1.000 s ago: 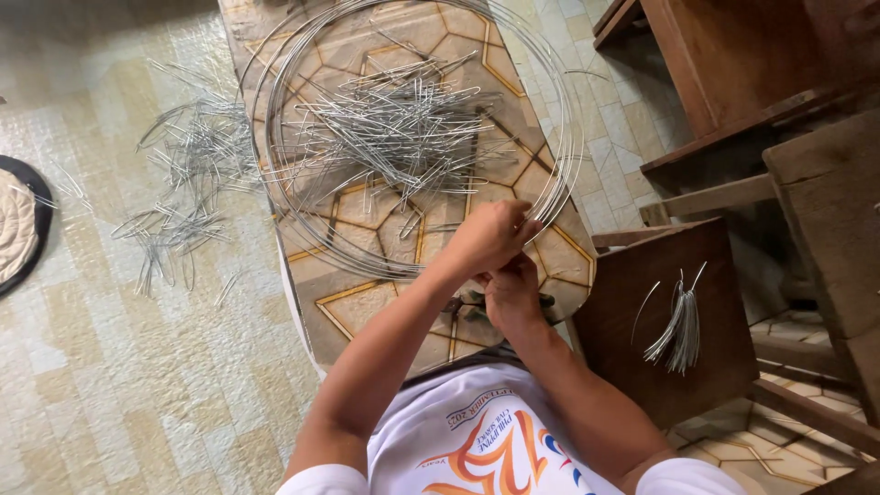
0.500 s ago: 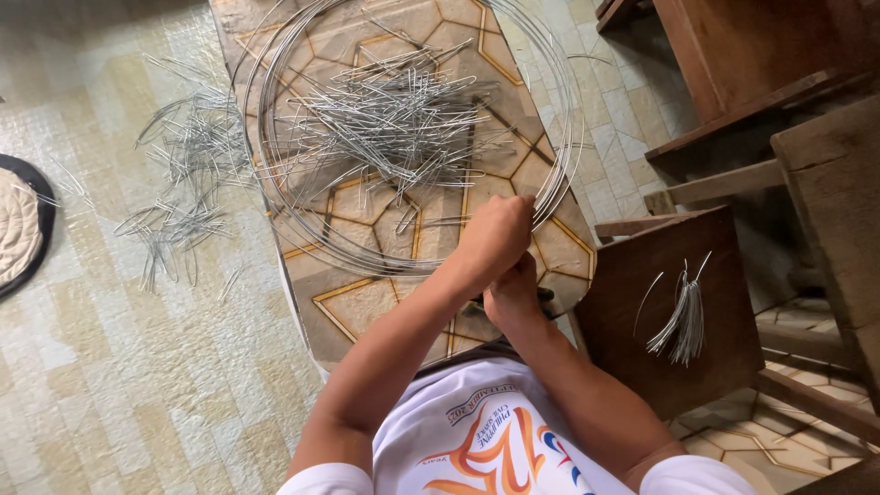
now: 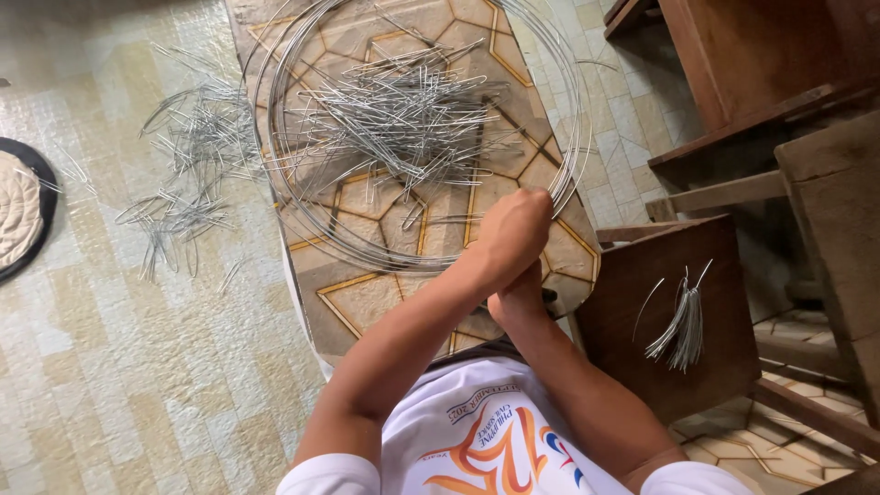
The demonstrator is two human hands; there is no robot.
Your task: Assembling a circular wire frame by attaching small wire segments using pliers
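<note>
Left hand fisted on thin, shiny silver wire coil; right hand clenched beneath.

The two hands, left hand over right hand, sit close together at the near right edge of the patterned board. Far from them, the wire coil rings a heap of bent wires, blocking the board's middle. More loose wires litter the floor at left. On the right, a wooden stool and wooden furniture stand close. The near left floor is open.
</note>
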